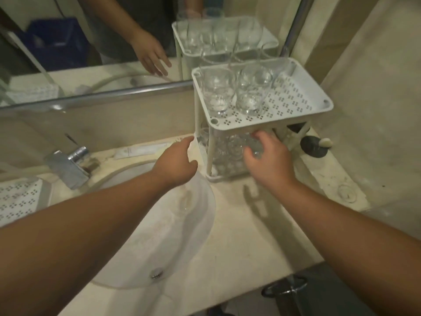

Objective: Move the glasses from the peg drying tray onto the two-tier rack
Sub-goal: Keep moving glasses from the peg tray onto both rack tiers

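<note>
The right hand (267,160) is reaching under the top shelf of the white perforated plastic two-tier rack (293,96) at two o'clock, its fingers curling around a clear smooth drinking glass (252,145) at the lower tier, among other clear glasses there. Two tall clear tumblers (218,92) are standing on the top tier. The left hand (176,164) is hovering at the rack's left post, fingers relaxed and slightly apart, above the white oval basin (173,236) set in the pale stone table (246,247).
</note>
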